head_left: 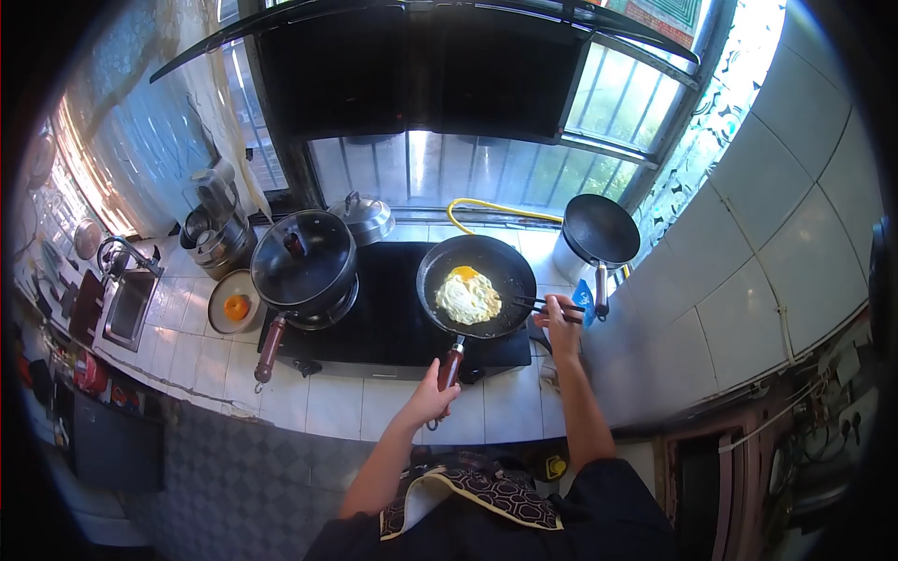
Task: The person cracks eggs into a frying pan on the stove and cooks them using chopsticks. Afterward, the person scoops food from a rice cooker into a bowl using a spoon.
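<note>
My left hand (pixel 432 396) is wrapped round the brown handle of a dark frying pan (pixel 511 271), which sits on the right side of the black gas stove (pixel 385 318). Inside the pan lies a fried egg (pixel 468 301), white with a yellow patch at its far edge. Dark chopsticks (pixel 535 304) are gripped in my right hand (pixel 561 323) at the pan's right side. Their tips reach over the rim, close to the egg's right edge; whether they touch it I cannot tell.
On the left burner stands a lidded pan (pixel 304 257), its handle (pixel 270 351) jutting over the counter front. A plate with an orange fruit (pixel 237 308) is beside it. A small dark pan (pixel 601 229) rests on a pot at right. Farther left are stacked pots (pixel 217 234) and a sink (pixel 131 309).
</note>
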`<state>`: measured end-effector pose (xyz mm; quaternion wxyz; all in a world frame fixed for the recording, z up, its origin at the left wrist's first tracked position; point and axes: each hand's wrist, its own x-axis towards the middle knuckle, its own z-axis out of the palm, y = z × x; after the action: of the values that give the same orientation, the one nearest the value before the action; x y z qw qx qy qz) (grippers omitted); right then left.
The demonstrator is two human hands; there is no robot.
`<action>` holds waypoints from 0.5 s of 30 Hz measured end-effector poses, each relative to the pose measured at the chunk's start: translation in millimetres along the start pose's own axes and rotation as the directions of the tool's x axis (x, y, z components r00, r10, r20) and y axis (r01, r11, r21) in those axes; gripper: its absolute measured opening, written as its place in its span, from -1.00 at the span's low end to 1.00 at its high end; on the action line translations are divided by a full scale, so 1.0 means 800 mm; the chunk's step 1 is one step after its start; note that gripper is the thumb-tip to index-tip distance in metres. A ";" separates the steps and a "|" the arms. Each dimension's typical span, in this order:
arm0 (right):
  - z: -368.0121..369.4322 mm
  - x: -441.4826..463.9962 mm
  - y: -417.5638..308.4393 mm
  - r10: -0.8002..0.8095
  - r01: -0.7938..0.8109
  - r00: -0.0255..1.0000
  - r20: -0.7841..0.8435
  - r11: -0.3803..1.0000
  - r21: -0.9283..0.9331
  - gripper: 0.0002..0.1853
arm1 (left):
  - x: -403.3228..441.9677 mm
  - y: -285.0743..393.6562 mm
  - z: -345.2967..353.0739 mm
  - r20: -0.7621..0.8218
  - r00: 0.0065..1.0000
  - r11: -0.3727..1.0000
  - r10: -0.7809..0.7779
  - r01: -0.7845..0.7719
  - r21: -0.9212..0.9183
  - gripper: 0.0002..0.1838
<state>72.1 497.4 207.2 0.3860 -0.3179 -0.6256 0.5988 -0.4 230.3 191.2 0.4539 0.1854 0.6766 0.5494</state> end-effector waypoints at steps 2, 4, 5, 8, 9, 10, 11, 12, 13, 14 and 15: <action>0.009 0.014 0.014 0.000 -0.001 1.000 0.021 1.000 0.024 -0.82 | 0.002 -0.003 0.000 -0.016 1.000 1.000 0.000 0.000 0.010 -0.08; 0.015 0.024 0.026 -0.017 0.009 0.995 0.094 0.997 0.081 -0.82 | 0.002 -0.005 0.000 -0.012 1.000 1.000 0.005 -0.005 0.009 -0.08; 0.015 0.027 0.030 -0.018 0.010 0.995 0.095 0.996 0.083 -0.82 | 0.002 -0.005 0.000 -0.011 1.000 1.000 0.006 -0.006 0.007 -0.08; 0.012 0.032 0.034 0.033 -0.036 0.995 0.089 0.999 0.028 -0.83 | 0.000 -0.003 0.000 -0.016 1.000 1.000 0.010 -0.010 0.009 -0.09; 0.006 0.030 0.034 0.033 -0.034 0.998 0.062 0.999 0.003 -0.83 | 0.001 -0.003 0.001 -0.016 1.000 1.000 0.010 -0.010 0.009 -0.09; 0.001 0.027 0.031 0.033 -0.032 0.999 0.036 0.999 -0.023 -0.84 | 0.001 -0.004 0.000 -0.015 1.000 1.000 0.013 -0.013 -0.006 -0.09; -0.003 0.021 0.029 0.034 -0.033 0.999 0.037 0.999 -0.023 -0.84 | 0.001 -0.005 0.000 -0.015 1.000 1.000 0.015 -0.016 -0.021 -0.09; -0.008 0.013 0.027 0.037 -0.036 0.999 0.022 0.998 -0.052 -0.84 | 0.001 -0.005 0.000 -0.017 1.000 1.000 0.015 -0.015 -0.023 -0.09; -0.012 0.004 0.020 0.039 -0.038 0.999 0.006 0.996 -0.080 -0.84 | 0.001 -0.005 0.000 -0.016 1.000 1.000 0.010 -0.010 -0.024 -0.09; -0.007 -0.011 0.005 0.051 -0.051 0.999 -0.005 0.996 -0.079 -0.85 | 0.001 -0.005 0.000 -0.015 1.000 1.000 0.004 -0.005 -0.025 -0.09; -0.004 -0.022 -0.002 0.053 -0.053 0.999 -0.003 0.995 -0.080 -0.85 | 0.001 -0.004 0.001 -0.016 1.000 1.000 0.002 -0.003 -0.027 -0.09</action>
<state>83.6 483.7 207.2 0.3572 -0.3498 -0.6403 0.5831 0.5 229.9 187.7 0.4502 0.1756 0.6724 0.5607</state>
